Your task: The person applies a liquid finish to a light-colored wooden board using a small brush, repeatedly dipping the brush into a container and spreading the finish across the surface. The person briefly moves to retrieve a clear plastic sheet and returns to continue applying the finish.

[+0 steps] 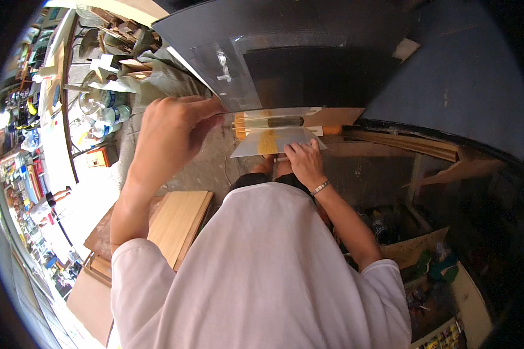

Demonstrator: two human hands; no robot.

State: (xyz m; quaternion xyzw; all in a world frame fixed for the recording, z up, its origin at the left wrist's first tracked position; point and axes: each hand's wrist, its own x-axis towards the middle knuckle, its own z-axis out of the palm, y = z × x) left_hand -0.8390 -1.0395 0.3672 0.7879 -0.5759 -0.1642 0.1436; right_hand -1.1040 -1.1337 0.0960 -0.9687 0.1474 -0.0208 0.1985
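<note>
My left hand (174, 131) is raised, its fingertips pinched together at the left end of a thin panel (346, 114) under a large dark glossy panel (308, 70). What exactly the pinch holds is hidden, and this hand is slightly blurred. With bent fingers, my right hand (304, 160) grips the near edge of a pale, shiny flat board (247, 145) that has a yellow patch on it. Behind that board lie narrow wooden strips and a dark strip (279, 122). A bracelet (320, 187) circles my right wrist.
Light wooden boards (177, 224) lie low at my left. Large clear bottles (113, 114) and scrap wood (125, 32) stand farther left. A long wooden strip (402, 142) runs off to the right. Below it, an open box (471, 296) holds mixed items.
</note>
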